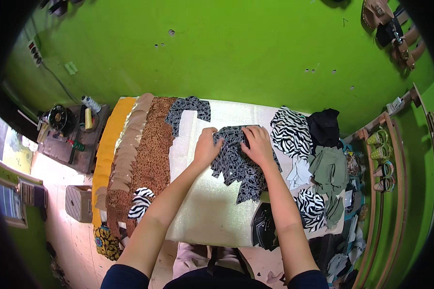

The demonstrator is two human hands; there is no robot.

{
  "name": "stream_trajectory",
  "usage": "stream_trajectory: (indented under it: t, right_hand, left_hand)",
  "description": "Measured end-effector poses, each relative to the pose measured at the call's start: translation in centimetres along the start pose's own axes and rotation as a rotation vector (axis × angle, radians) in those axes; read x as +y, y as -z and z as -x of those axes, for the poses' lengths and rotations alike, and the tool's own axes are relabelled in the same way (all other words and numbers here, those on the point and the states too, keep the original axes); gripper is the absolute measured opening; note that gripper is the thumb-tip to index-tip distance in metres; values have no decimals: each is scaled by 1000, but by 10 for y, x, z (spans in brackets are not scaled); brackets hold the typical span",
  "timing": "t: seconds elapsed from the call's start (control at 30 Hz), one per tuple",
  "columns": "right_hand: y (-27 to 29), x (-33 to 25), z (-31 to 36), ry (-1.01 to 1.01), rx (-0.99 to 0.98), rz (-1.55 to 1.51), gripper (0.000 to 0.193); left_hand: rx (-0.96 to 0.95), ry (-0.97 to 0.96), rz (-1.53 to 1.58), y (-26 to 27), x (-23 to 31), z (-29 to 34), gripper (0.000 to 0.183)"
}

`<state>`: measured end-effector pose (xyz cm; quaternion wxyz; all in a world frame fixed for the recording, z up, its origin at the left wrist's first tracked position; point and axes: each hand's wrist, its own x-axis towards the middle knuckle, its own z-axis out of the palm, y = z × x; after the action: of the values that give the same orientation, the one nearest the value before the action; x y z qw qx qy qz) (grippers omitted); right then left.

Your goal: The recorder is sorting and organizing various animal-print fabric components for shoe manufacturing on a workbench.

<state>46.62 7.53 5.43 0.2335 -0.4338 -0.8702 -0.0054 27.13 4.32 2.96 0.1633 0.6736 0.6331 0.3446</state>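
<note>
In front of me lies a pile of overlapping cut fabric pieces (241,164), black with a pale web-like pattern and jagged lower edges. My left hand (208,148) is at the pile's upper left corner, fingers curled at the edge and thumb on top. At its upper right, my right hand (259,146) lies over the edge with fingers bent and thumb pointing inward. Both hands appear to grip the pieces; the fingertips are partly hidden. More pieces of the same pattern (190,108) lie at the table's far edge.
The pale table (197,216) stands against a green wall. Leopard-print pieces (152,139), tan pieces (125,156) and yellow material (108,164) line its left. Zebra-print (290,132), black (324,126) and olive pieces (329,166) are heaped right. A sewing machine (60,118) stands far left.
</note>
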Motion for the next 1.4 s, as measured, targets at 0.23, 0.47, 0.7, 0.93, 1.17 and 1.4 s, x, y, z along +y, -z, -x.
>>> stream_trajectory:
  t: [0.23,0.47,0.7,0.93,1.17,1.4]
  right_hand:
    - [29,-35,-4,280,478,197,43]
    - [-5,-82,33,126,-21,-121,48]
    - [-46,-136,107,47,-148,-125,40]
    - [-57,-162,135,-31,-96,-44,39]
    - [-17,-111,138,-402,-12,78,41]
    - [14,-67,157,-516,-223,213,60]
  left_hand:
    - [159,90,454,51,15,19,27]
    - [130,260,283,70,-28,88,23]
    - [-43,439,54,52,-60,170,27]
    - [32,324,-256,45,-51,202,34]
    - [22,11,-189,31,-12,186,30]
    - [-178,-55,-123,-8,38,177,26]
